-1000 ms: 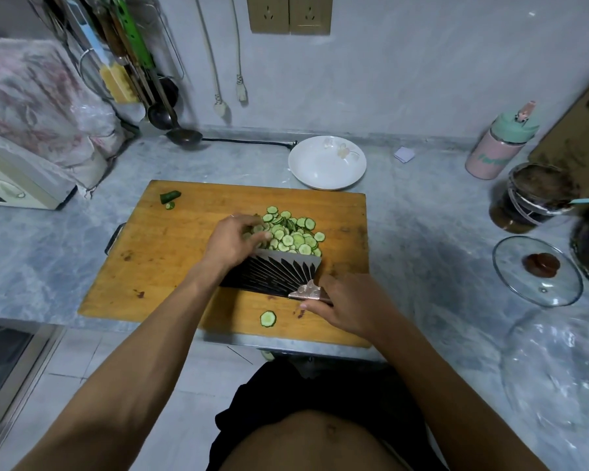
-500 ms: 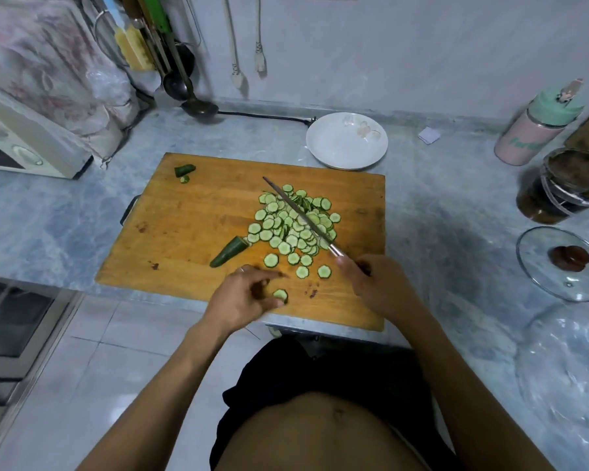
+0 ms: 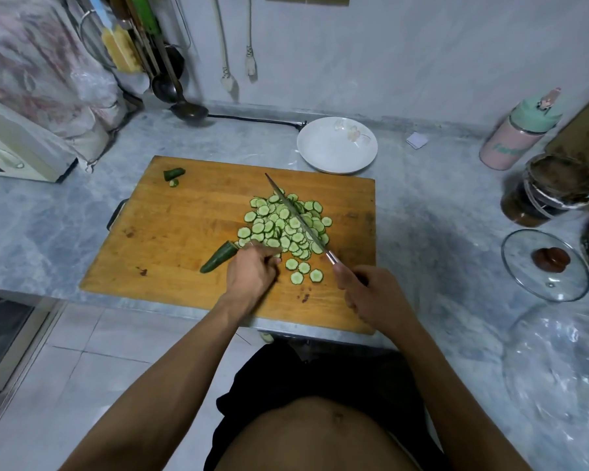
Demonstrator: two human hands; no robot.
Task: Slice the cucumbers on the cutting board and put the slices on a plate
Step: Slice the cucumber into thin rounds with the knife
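On the wooden cutting board [image 3: 191, 239], the heap of cucumber slices [image 3: 284, 226] sits right of centre, with the uncut cucumber end [image 3: 218, 261] lying at its 8 o'clock edge and a small stub [image 3: 174, 174] at the board's 11 o'clock corner. The right hand [image 3: 371, 294] is wrapped around the handle of the knife [image 3: 296, 215], whose blade slants over the heap toward 11 o'clock, while the left hand [image 3: 252, 273] rests at the heap's near edge, fingers curled down among the slices; whether they pinch any I cannot tell. The white plate [image 3: 337, 144] stands bare on the counter just beyond the board at 1 o'clock.
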